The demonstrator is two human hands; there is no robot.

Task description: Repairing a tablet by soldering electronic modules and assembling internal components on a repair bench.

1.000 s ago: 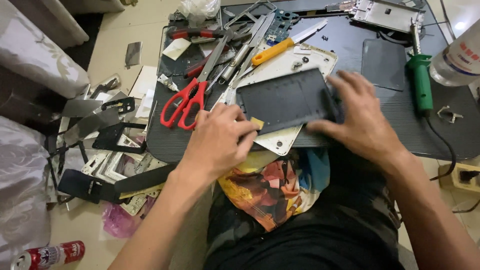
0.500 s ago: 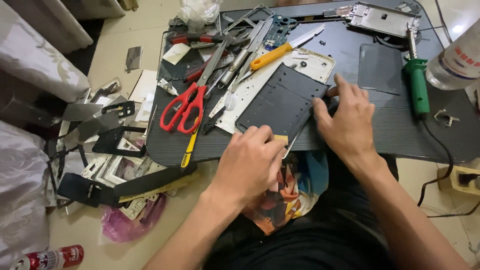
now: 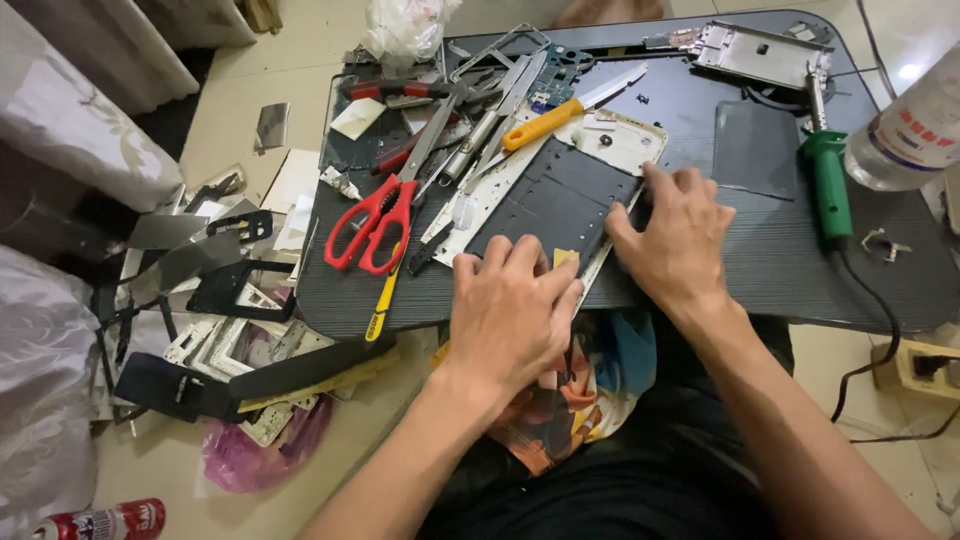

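A dark flat panel [image 3: 555, 200] lies askew on a white device frame [image 3: 625, 140] on the black low table [image 3: 800, 270]. My left hand [image 3: 510, 315] has its fingers curled over the panel's near corner, gripping it. A small yellow piece [image 3: 565, 258] shows just beside its fingertips. Over the panel's right edge, my right hand [image 3: 678, 235] lies flat with fingers spread, partly on the table.
Red scissors [image 3: 370, 225], a yellow-handled knife [image 3: 560, 115], tweezers and a yellow-black pen tool [image 3: 383, 295] crowd the table's left. A green soldering iron [image 3: 828, 180], a plastic bottle [image 3: 915, 130] and a metal chassis [image 3: 760, 50] sit right. Scrap frames [image 3: 220, 330] litter the floor.
The panel has swung from lying across the table's near edge to pointing away on the white frame. My left hand moved up onto its near corner; my right hand shifted along its right edge.
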